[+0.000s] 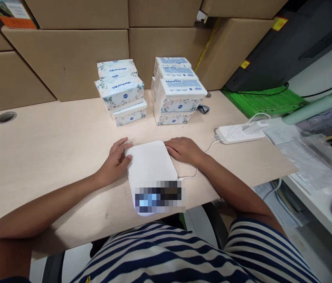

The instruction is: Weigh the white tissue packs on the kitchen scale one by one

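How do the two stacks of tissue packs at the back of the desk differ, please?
The left stack is crooked, its packs turned at angles; the right stack sits squarer. The left stack's tops show leafy print; the right stack's tops show blue bands. Both are soft white packs, standing apart before the cardboard boxes.

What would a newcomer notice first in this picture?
A white flat device lies at the desk's near edge, with the left hand and right hand resting on its two sides. Behind it, two stacks of tissue packs stand before cardboard boxes.
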{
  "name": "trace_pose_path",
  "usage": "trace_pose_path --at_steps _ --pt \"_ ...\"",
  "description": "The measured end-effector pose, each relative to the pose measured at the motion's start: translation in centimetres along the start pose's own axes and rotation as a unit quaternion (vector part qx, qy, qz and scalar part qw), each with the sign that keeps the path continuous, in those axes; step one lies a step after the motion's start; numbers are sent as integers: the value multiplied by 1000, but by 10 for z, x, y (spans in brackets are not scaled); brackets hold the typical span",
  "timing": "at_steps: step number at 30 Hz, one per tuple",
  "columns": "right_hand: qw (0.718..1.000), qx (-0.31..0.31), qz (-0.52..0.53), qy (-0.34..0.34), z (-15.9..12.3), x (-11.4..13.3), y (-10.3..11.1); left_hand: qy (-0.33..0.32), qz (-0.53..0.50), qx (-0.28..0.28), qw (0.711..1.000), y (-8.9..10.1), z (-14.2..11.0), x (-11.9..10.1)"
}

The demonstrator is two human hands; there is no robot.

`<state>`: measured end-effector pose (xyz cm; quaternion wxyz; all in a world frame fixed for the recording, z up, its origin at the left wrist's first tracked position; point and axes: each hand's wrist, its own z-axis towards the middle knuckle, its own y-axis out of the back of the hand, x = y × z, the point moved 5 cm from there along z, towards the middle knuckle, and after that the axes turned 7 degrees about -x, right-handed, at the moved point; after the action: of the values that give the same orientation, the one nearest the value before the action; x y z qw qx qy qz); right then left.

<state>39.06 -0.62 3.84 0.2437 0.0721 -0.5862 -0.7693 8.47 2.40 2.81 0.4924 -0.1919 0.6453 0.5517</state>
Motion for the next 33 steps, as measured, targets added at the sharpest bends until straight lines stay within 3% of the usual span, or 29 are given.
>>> trace_pose_path --at_steps 16,24,33 --pt "999 -29 -6 20 -6 -1 3 -29 17 6 999 -2 -1 -4" --pt "999 -9 -33 -17 -13 -10 6 -141 34 -5 989 -11 8 3" --pt "999 -11 -28 -18 -15 -12 7 -106 -15 5 994 -14 13 10"
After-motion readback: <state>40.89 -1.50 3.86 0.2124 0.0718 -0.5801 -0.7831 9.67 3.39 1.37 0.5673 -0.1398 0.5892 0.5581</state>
